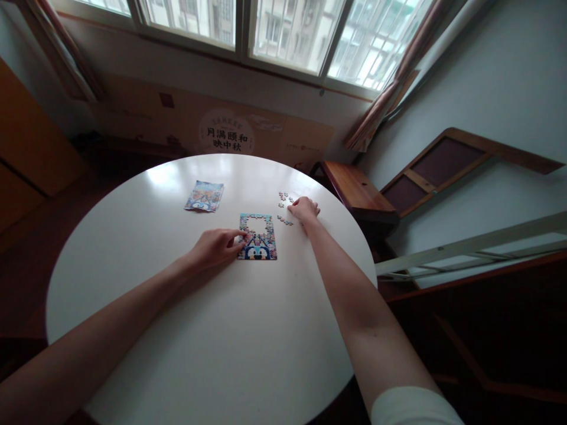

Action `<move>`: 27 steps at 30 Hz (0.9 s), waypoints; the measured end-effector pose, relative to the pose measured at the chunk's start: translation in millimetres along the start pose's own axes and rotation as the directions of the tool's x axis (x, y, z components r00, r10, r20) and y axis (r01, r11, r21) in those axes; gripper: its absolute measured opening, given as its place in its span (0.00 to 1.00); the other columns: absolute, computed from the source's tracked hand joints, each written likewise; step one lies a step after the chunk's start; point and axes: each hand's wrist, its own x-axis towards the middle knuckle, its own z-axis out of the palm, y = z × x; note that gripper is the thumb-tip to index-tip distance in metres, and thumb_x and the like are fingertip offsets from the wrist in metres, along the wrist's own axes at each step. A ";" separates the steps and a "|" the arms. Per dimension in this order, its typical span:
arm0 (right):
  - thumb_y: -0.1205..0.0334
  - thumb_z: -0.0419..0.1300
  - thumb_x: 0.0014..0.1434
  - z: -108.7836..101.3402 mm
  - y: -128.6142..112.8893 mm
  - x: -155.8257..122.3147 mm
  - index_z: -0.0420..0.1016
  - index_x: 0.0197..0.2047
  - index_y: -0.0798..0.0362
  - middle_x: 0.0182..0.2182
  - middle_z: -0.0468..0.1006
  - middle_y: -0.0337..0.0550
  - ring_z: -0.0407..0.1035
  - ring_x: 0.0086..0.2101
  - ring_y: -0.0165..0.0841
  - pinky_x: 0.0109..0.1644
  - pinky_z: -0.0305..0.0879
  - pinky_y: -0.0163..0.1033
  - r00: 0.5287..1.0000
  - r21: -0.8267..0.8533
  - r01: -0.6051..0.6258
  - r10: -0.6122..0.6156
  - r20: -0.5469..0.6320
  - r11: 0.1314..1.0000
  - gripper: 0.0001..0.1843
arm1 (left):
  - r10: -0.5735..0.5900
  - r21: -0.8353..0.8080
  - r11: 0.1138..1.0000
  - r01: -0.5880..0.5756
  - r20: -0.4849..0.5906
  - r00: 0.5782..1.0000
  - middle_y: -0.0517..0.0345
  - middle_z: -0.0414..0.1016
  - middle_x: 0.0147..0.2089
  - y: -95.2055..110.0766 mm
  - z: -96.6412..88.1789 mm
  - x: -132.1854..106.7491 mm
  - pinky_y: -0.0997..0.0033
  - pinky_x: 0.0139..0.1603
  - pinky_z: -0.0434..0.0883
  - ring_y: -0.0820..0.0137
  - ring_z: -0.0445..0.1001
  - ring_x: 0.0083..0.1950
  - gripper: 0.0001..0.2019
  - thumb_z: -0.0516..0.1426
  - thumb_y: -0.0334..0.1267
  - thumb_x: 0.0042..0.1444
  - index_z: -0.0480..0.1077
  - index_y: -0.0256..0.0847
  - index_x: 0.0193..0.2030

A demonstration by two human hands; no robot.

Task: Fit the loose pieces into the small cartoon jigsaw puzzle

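A partly filled jigsaw puzzle lies flat on the white table, with a blue cartoon face along its near side and a bare white gap in its upper middle. My left hand is at the puzzle's left edge, its thumb and forefinger closed on the border. To the right, my right hand has its fingertips pinched together low over the tabletop, at a small puzzle piece that they mostly hide. Around those fingertips lie several loose puzzle pieces, some beyond the hand and some nearer to me.
A colourful printed packet lies to the puzzle's upper left. Both forearms reach across the round white table. A wooden bench or stool stands past its right edge, and windows line the far wall.
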 end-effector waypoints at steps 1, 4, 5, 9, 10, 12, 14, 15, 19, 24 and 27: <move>0.54 0.64 0.52 -1.0 0.2 -0.2 0.79 0.41 0.50 0.52 0.72 0.51 0.62 0.54 0.45 0.56 0.56 0.50 1.000 -0.001 -0.010 0.010 -0.003 1.000 0.14 | 0.000 0.000 1.000 0.000 0.000 1.000 0.61 0.74 0.27 0.0 0.0 0.0 0.74 0.29 0.54 0.72 0.68 0.26 0.20 0.50 0.52 0.61 0.75 0.49 0.53; 0.53 0.66 0.51 -2.8 0.2 -0.4 0.78 0.42 0.51 0.53 0.72 0.53 0.61 0.55 0.46 0.57 0.57 0.50 1.000 -0.002 -0.024 0.024 -0.014 1.000 0.17 | -0.004 0.000 1.000 0.004 -0.002 1.000 0.62 0.73 0.27 -0.5 0.8 0.1 0.74 0.28 0.54 0.72 0.68 0.26 0.20 0.50 0.52 0.61 0.75 0.50 0.53; 0.53 0.66 0.51 -3.1 0.1 -0.2 0.78 0.42 0.52 0.53 0.72 0.53 0.62 0.55 0.46 0.57 0.57 0.50 1.000 0.002 -0.023 0.023 -0.010 1.000 0.16 | -0.004 0.001 1.000 0.004 0.000 1.000 0.62 0.73 0.26 -0.7 1.1 0.2 0.74 0.28 0.54 0.72 0.68 0.26 0.20 0.50 0.52 0.61 0.75 0.50 0.53; 0.56 0.66 0.50 -3.7 0.5 0.3 0.78 0.39 0.51 0.49 0.75 0.51 0.64 0.54 0.46 0.56 0.59 0.50 1.000 0.035 -0.015 0.015 0.001 0.999 0.13 | 0.004 0.005 1.000 -0.004 -0.006 1.000 0.61 0.74 0.26 -0.9 2.0 0.6 0.74 0.28 0.53 0.72 0.68 0.26 0.20 0.50 0.52 0.62 0.75 0.50 0.53; 0.58 0.66 0.50 -4.1 0.7 -0.1 0.78 0.38 0.51 0.47 0.76 0.49 0.65 0.53 0.45 0.56 0.59 0.50 1.000 0.056 -0.007 0.007 -0.004 0.998 0.11 | 0.006 0.007 1.000 -0.006 -0.008 1.000 0.61 0.74 0.26 -0.8 2.1 0.6 0.74 0.28 0.54 0.72 0.68 0.26 0.20 0.50 0.52 0.62 0.75 0.50 0.53; 0.61 0.65 0.51 -5.7 1.1 -2.3 0.76 0.37 0.50 0.41 0.79 0.45 0.68 0.49 0.42 0.55 0.60 0.49 1.000 0.125 0.024 -0.022 -0.016 0.992 0.08 | 0.006 0.012 1.000 -0.006 -0.012 1.000 0.61 0.74 0.27 -0.7 1.9 0.5 0.74 0.28 0.54 0.72 0.68 0.26 0.20 0.50 0.52 0.61 0.75 0.49 0.53; 0.65 0.62 0.52 -7.2 0.8 -6.4 0.75 0.36 0.50 0.36 0.79 0.41 0.71 0.43 0.37 0.52 0.63 0.46 0.996 0.227 0.087 -0.081 -0.036 0.970 0.06 | 0.005 0.014 1.000 -0.004 -0.010 1.000 0.61 0.75 0.28 -0.4 1.4 0.3 0.74 0.28 0.54 0.72 0.69 0.26 0.20 0.50 0.52 0.61 0.76 0.49 0.53; 0.66 0.61 0.52 -7.5 0.2 -9.1 0.74 0.35 0.50 0.35 0.79 0.40 0.72 0.40 0.35 0.50 0.65 0.44 0.991 0.287 0.132 -0.121 -0.056 0.949 0.05 | 0.004 0.015 1.000 -0.004 -0.010 1.000 0.61 0.75 0.28 -0.1 1.0 0.1 0.74 0.28 0.54 0.72 0.69 0.26 0.20 0.50 0.52 0.61 0.76 0.49 0.53; 0.67 0.60 0.50 -2.0 -5.3 -22.8 0.73 0.32 0.53 0.30 0.77 0.39 0.72 0.32 0.32 0.42 0.69 0.40 0.942 0.554 0.325 -0.315 -0.118 0.767 0.04 | 0.000 0.018 1.000 0.000 -0.003 1.000 0.60 0.75 0.27 1.5 -0.4 -0.2 0.75 0.28 0.54 0.72 0.69 0.26 0.21 0.50 0.52 0.61 0.75 0.48 0.53; 0.65 0.62 0.49 14.0 -16.5 -45.5 0.74 0.38 0.54 0.31 0.77 0.40 0.72 0.31 0.30 0.36 0.71 0.37 0.839 0.769 0.425 -0.526 -0.136 0.478 0.11 | -0.005 0.016 1.000 0.005 -0.002 1.000 0.59 0.76 0.28 1.5 0.1 0.0 0.75 0.29 0.55 0.72 0.68 0.26 0.21 0.50 0.52 0.61 0.76 0.48 0.53; 0.64 0.64 0.49 18.1 -20.9 -59.3 0.76 0.37 0.55 0.30 0.79 0.42 0.73 0.31 0.30 0.37 0.70 0.36 0.783 0.772 0.451 -0.614 -0.101 0.448 0.10 | -0.005 0.018 1.000 0.005 -0.011 1.000 0.59 0.76 0.28 -0.1 1.3 0.1 0.75 0.29 0.55 0.72 0.69 0.26 0.21 0.51 0.52 0.61 0.75 0.49 0.53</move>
